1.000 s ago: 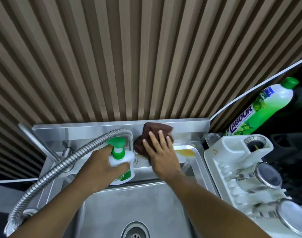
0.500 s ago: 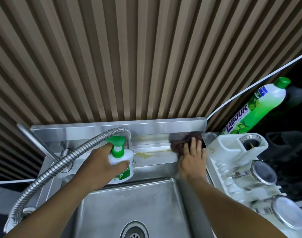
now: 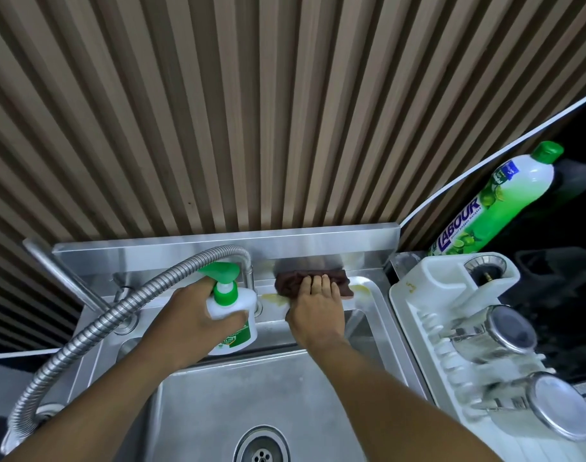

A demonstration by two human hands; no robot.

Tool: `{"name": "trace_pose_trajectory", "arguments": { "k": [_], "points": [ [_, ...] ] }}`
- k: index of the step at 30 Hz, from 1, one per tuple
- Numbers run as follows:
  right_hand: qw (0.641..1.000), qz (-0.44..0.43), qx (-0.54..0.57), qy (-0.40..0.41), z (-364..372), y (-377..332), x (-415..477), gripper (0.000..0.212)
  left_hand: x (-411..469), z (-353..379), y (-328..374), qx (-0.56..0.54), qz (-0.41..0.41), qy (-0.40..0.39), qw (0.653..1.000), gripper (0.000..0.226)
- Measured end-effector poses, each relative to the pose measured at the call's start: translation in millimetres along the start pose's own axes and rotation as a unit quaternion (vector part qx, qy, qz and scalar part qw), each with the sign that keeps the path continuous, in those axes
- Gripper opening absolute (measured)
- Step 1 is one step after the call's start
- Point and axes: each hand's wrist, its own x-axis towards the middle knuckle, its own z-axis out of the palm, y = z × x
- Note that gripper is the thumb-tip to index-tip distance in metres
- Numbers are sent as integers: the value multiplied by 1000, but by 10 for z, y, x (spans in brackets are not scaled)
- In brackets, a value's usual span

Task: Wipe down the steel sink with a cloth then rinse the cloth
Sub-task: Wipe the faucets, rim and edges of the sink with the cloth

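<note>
A dark brown cloth (image 3: 286, 282) lies flat on the back ledge of the steel sink (image 3: 218, 411), right of the tap. My right hand (image 3: 315, 308) presses on it with straight fingers. My left hand (image 3: 191, 321) grips a white pump soap bottle (image 3: 233, 308) with a green top, held just above the ledge beside the tap. Yellowish smears show on the ledge on both sides of the cloth. The sink drain (image 3: 261, 445) is at the bottom centre.
A flexible steel hose (image 3: 95, 328) arcs from the lower left to the tap (image 3: 248, 271). A white dish rack (image 3: 451, 345) with steel cups stands right of the sink. A green dish-liquid bottle (image 3: 495, 201) leans behind it. A slatted wall rises behind.
My right hand slid the cloth from the ledge's right end back left toward the tap. My left hand keeps holding the soap bottle in place.
</note>
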Motion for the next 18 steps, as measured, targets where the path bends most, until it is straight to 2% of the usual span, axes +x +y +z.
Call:
{"name": "trace_pose_trajectory", "arguments": {
  "k": [4, 8, 11, 14, 18],
  "points": [
    [995, 95, 28, -19, -167, 248, 130, 69, -8, -11, 17, -1, 8, 1, 1000, 27],
    [973, 213, 60, -63, -311, 634, 349, 69, -38, -16, 24, -6, 17, 1, 1000, 27],
    [959, 257, 93, -74, -330, 786, 525, 68, -48, -41, 15, -3, 24, -3, 1000, 26],
    [956, 270, 97, -62, -241, 715, 491, 80, -50, -52, 22, 6, 35, -6, 999, 25],
    [984, 169, 57, -24, -75, 471, 218, 75, -53, -39, 28, 5, 36, -6, 999, 26]
  ]
}}
